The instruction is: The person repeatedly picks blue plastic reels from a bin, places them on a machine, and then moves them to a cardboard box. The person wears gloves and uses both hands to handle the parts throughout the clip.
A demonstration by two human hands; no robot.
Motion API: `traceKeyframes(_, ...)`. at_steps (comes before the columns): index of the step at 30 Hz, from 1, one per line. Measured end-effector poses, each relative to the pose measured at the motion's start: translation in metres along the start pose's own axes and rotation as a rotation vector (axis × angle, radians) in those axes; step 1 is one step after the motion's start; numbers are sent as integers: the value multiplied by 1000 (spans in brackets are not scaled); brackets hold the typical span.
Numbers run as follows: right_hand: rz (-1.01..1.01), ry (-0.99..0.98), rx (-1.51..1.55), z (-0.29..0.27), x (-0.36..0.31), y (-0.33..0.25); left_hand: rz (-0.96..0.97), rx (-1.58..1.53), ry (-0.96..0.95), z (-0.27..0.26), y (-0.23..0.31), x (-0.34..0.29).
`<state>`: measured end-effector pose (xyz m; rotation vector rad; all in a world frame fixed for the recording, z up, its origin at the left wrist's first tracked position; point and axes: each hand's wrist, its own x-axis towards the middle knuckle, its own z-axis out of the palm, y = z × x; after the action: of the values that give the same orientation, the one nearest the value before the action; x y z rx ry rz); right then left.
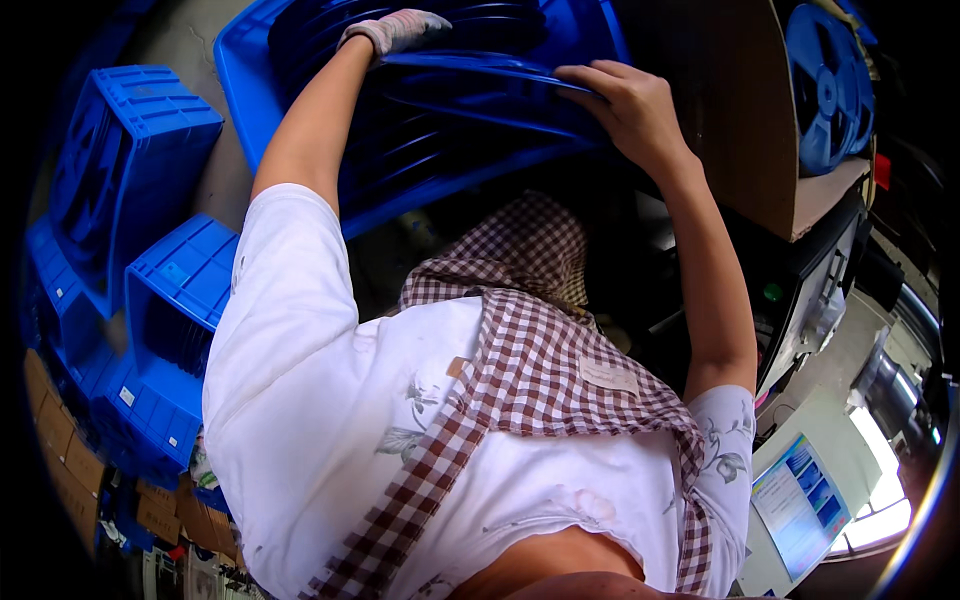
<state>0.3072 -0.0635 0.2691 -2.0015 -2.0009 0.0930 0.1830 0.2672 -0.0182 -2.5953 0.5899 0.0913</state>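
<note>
Below our chin, shirt and checked apron hide the lap and much of the bin [235,70]. Our gloved left hand [395,28] curls over the far rim of a blue reel [470,85] in that bin; our bare right hand [625,100] grips its near edge, fingers closed around it.

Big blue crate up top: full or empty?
Full, or nearly: the crate is packed with blue reels standing on edge. Left hand, gloved, and bare right hand grip one reel's rim.
</note>
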Motion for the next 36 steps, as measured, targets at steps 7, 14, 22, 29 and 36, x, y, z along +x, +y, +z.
traceKeyframes(7,-42,42,-162,44,29,13,-529,-1532,16,-65,-18,-14)
traceKeyframes(14,83,-68,-275,104,52,38,-1095,-1685,570,-120,4,-40)
traceKeyframes(22,455,214,446,16,-71,-13,-772,-809,315,-173,99,6)
traceKeyframes(29,1033,477,646,-3,-233,-92,-788,-1059,342,-197,109,36)
traceKeyframes(36,1069,812,687,-29,-272,-134,-255,-1077,1153,-433,12,77)
